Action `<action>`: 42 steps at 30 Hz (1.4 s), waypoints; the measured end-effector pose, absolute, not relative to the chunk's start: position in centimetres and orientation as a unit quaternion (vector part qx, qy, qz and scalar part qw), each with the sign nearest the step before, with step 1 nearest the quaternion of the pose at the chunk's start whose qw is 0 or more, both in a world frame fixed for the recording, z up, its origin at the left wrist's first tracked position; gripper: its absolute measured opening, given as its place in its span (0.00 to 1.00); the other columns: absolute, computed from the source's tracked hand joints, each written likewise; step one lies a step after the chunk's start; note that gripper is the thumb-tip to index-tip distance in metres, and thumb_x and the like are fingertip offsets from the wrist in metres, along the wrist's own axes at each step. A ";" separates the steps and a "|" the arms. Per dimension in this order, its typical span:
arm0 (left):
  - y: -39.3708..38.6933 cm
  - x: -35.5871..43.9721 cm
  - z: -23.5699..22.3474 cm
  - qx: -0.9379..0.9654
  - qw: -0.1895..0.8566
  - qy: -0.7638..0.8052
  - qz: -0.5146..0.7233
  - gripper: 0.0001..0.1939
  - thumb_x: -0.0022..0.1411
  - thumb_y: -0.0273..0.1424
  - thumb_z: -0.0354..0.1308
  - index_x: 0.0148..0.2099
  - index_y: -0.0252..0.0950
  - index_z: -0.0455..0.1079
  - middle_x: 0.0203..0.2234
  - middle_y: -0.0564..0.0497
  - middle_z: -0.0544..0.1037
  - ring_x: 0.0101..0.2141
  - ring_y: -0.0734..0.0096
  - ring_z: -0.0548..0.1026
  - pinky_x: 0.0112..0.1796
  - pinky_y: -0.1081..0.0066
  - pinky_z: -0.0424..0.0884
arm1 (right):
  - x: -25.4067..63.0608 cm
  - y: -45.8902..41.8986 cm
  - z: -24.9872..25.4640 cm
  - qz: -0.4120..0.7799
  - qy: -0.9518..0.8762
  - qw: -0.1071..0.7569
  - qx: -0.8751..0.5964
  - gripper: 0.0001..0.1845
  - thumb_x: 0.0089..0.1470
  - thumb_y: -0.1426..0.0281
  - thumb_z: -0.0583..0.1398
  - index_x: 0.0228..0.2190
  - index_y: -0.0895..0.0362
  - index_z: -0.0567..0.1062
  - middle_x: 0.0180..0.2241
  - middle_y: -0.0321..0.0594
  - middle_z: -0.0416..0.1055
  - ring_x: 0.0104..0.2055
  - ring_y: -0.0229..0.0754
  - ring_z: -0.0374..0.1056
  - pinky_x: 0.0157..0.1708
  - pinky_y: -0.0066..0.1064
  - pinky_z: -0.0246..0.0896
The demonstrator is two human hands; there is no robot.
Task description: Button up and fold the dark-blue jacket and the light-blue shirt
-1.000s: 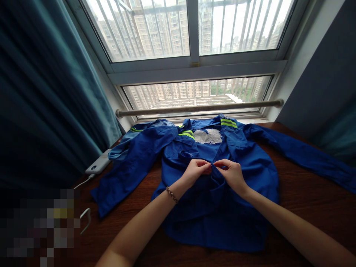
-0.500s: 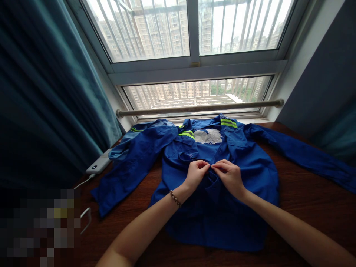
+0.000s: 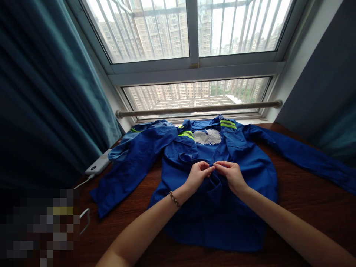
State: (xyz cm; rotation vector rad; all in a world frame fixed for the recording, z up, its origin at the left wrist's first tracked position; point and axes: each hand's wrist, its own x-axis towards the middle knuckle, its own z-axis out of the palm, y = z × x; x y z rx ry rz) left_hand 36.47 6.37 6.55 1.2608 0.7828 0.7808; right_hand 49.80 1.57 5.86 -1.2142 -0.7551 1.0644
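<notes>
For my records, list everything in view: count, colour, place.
Framed window: 1, grey metal, far side
Apartment blocks: several, beige, outside
Round horizontal rail: 1, greyish, across window
Draped curtain: 1, teal, left
Dim fabric: 1, teal, right edge
Wooden table: 1, brown, below window
Long-sleeved cloth shirt: 1, blue with yellow-green stripes, on table
Ragged patch: 1, whitish, inside collar
Crumpled cloth: 1, pale blue, table's back left
Flat oblong device: 1, white, table's left edge
Thin cable: 1, white, at device
Bent loop: 1, white, lower left
Pixelated area: 1, unclear, lower left
Braided bracelet: 1, brown, left wrist
Left hand: 1, bare, pinching shirt front
Right hand: 1, bare, pinching shirt front
</notes>
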 end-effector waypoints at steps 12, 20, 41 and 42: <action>6.7 36.4 5.4 0.564 0.675 0.326 0.345 0.11 0.40 0.30 0.65 0.28 0.30 0.71 0.21 0.52 0.72 0.24 0.76 0.68 0.28 0.75 0.62 | 49.9 1.7 5.4 0.537 -0.254 0.593 -0.543 0.09 0.34 0.70 0.66 0.24 0.61 0.76 0.23 0.39 0.72 0.26 0.36 0.67 0.27 0.26 0.63; 8.9 34.5 6.7 0.773 0.536 0.300 0.159 0.11 0.42 0.35 0.63 0.27 0.32 0.72 0.20 0.51 0.73 0.23 0.71 0.69 0.24 0.75 0.61 | 51.6 2.7 4.4 0.618 -0.273 0.471 -0.567 0.06 0.34 0.73 0.65 0.20 0.62 0.74 0.17 0.37 0.68 0.20 0.32 0.63 0.21 0.23 0.61; 11.3 29.7 12.2 0.872 0.106 0.478 0.007 0.10 0.47 0.36 0.59 0.34 0.39 0.73 0.27 0.46 0.76 0.31 0.62 0.73 0.28 0.73 0.61 | 48.2 -2.8 5.3 0.294 -0.748 0.238 -0.545 0.24 0.53 0.54 0.51 0.16 0.57 0.68 0.16 0.35 0.67 0.19 0.35 0.60 0.20 0.25 0.49; 11.3 29.9 11.9 0.873 0.097 0.477 0.001 0.11 0.47 0.35 0.59 0.35 0.39 0.73 0.30 0.45 0.76 0.32 0.61 0.73 0.30 0.72 0.62 | 48.5 -2.8 5.4 0.337 -0.727 0.258 -0.540 0.24 0.54 0.54 0.50 0.17 0.57 0.69 0.17 0.34 0.67 0.19 0.34 0.61 0.19 0.24 0.50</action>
